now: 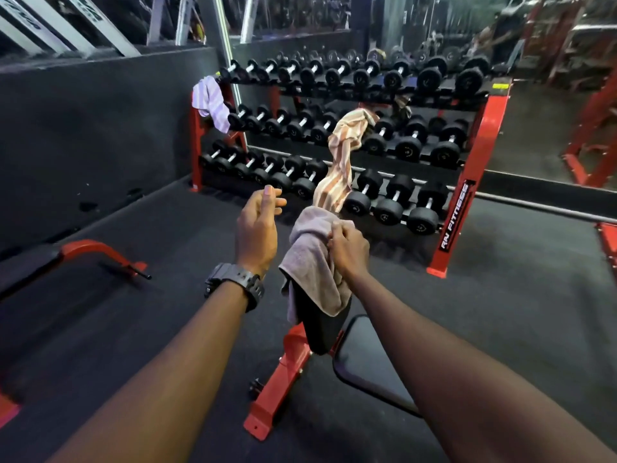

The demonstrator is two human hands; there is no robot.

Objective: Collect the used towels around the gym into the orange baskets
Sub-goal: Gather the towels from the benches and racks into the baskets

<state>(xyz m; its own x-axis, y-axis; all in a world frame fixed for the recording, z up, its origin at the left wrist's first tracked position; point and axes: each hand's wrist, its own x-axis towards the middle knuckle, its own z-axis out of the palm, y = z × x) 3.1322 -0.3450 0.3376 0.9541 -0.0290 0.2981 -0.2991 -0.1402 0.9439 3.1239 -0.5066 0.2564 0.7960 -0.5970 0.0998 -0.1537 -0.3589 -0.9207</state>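
A grey-mauve towel (310, 259) is draped over the raised black backrest of a red bench (287, 365) in the middle of the view. My right hand (349, 250) pinches this towel at its upper right edge. My left hand (258, 225), with a black watch on the wrist, hovers just left of the towel, fingers loosely curled and holding nothing. An orange-striped towel (339, 162) hangs down the front of the dumbbell rack (467, 195). A purple-striped towel (212, 101) hangs on the rack's top left corner. No orange basket is in view.
The red three-tier rack holds several black dumbbells against a mirrored wall. The bench's black seat pad (370, 359) lies below my right forearm. Another red bench (96, 252) stands at the left. Dark rubber floor surrounds the bench.
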